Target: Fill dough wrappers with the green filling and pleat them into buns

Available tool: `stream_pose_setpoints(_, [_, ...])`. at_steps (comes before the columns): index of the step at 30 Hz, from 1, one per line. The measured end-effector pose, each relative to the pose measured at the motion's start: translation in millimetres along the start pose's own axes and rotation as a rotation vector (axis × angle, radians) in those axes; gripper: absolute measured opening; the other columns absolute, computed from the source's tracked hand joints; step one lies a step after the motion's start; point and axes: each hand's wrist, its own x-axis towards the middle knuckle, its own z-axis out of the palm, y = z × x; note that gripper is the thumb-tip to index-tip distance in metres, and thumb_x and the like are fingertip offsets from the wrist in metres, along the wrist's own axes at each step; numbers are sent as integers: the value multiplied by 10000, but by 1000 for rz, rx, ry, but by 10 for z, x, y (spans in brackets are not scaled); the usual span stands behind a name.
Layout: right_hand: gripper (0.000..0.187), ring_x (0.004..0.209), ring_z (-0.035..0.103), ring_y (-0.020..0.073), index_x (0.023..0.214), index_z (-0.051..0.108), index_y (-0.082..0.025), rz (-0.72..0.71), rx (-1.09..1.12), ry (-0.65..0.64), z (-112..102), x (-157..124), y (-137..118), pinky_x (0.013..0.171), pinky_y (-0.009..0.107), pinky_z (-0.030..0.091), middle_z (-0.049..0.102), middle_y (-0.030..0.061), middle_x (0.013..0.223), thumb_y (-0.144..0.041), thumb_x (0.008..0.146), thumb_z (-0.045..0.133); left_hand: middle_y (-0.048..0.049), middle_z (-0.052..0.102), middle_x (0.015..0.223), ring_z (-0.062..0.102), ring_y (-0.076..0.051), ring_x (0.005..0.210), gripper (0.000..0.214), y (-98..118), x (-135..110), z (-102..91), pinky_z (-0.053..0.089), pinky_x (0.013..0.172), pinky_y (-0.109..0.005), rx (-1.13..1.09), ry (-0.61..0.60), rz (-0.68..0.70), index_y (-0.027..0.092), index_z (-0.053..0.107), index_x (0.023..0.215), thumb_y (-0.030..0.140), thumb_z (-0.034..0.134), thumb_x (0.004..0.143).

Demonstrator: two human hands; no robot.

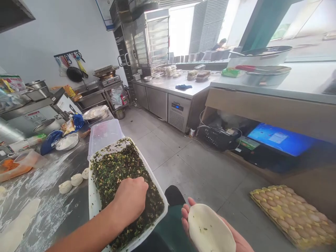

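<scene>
A white plastic tub [92,196] full of chopped green filling [115,168] sits at the edge of a floured steel table [52,210]. My left hand [130,197] reaches in from the lower left, knuckles up. Its fingers are curled into the filling near the tub's near end. My right hand [237,239] is palm up at the bottom right, beside the tub and over the floor. It carries a flat oval dough wrapper [210,229] with a few green specks on it.
Three small dough balls [76,179] and a rolled dough sheet [18,220] lie on the table left of the tub, with a clear lid [103,133] behind it. Bowls, bags and a machine crowd the far left. An egg tray [294,213] rests at the right. Grey tiled floor lies between the counters.
</scene>
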Motion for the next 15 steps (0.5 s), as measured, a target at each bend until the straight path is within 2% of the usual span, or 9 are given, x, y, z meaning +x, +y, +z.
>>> stream_pose_setpoints(4, [283,975,782,348,1082,769,-68,-306,-228,116,93,-72,-87,921,544,658,814,222,1049,-147,836,652,-95,744,871,724,-254,834,298,-2,-47,-41,498,762,-349,-157,-39,3,200,736,778,213,480,930])
stream_pose_setpoints(7, [287,994,779,365,1071,740,-33,-453,-314,179,119,-67,-105,836,497,685,797,267,1064,-42,792,673,-57,782,902,726,-234,885,287,-53,-92,-44,492,820,-330,-339,-77,-2,240,788,829,265,517,919])
stream_pose_setpoints(10, [322,1074,754,384,1128,717,-32,-461,-270,165,185,-66,-95,827,482,686,759,290,1182,-46,817,634,-5,808,1038,725,-203,985,268,-138,-143,-1,482,899,-294,-534,-116,-37,289,817,988,311,565,900])
stream_pose_setpoints(12, [344,1074,753,389,1172,702,-25,-441,-238,140,260,-83,-76,834,494,684,749,302,1194,-72,843,612,8,811,1068,720,-207,1013,263,-198,-184,57,479,907,-293,-651,-144,-85,299,822,1020,344,614,865])
stream_pose_setpoints(15, [342,993,776,369,1162,703,-34,-445,-213,142,403,-122,-36,795,496,692,768,287,1137,-74,843,585,-12,810,950,710,-207,872,256,-275,-264,188,484,777,-297,-823,-199,-187,275,828,981,374,670,805])
